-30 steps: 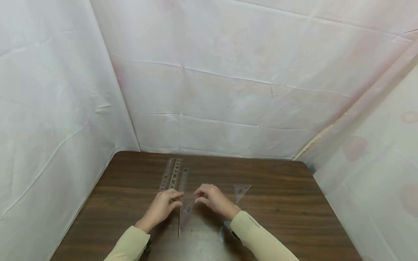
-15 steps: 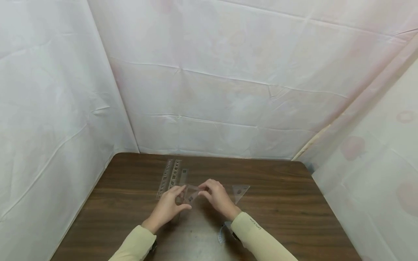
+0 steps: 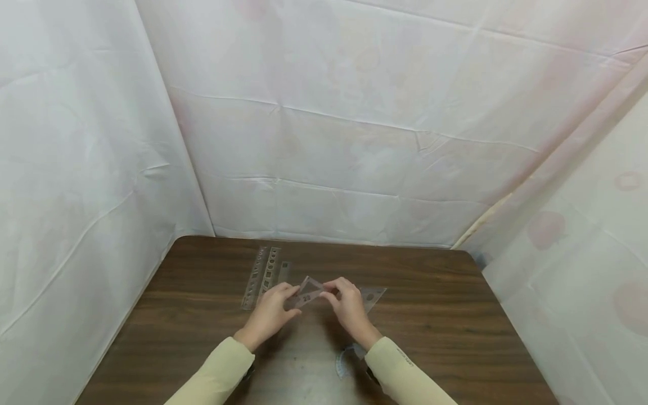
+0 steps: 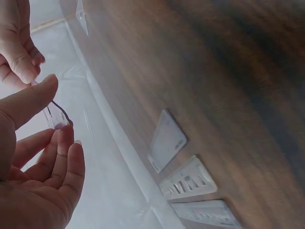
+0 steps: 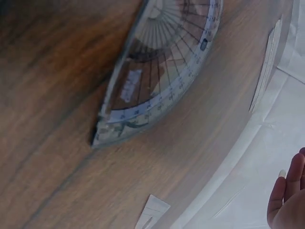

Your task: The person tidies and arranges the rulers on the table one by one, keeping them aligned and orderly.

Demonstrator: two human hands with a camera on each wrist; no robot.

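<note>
Holding a clear triangular ruler [image 3: 307, 292] just above the wooden counter [image 3: 455, 326], the left hand [image 3: 270, 315] and right hand [image 3: 349, 309] are each pinching one end. Two stencil rulers [image 3: 260, 273] are lying beyond them, a protractor [image 3: 344, 363] nearer the sleeves.

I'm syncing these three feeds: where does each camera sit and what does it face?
Head: above, looking down at both hands, left hand and right hand, gripping a clear set square over the table; sleeves show.
Left wrist: beside the left palm, facing the rulers.
Right wrist: low, facing the protractor; fingertips show.
Head and left wrist share the set square.
</note>
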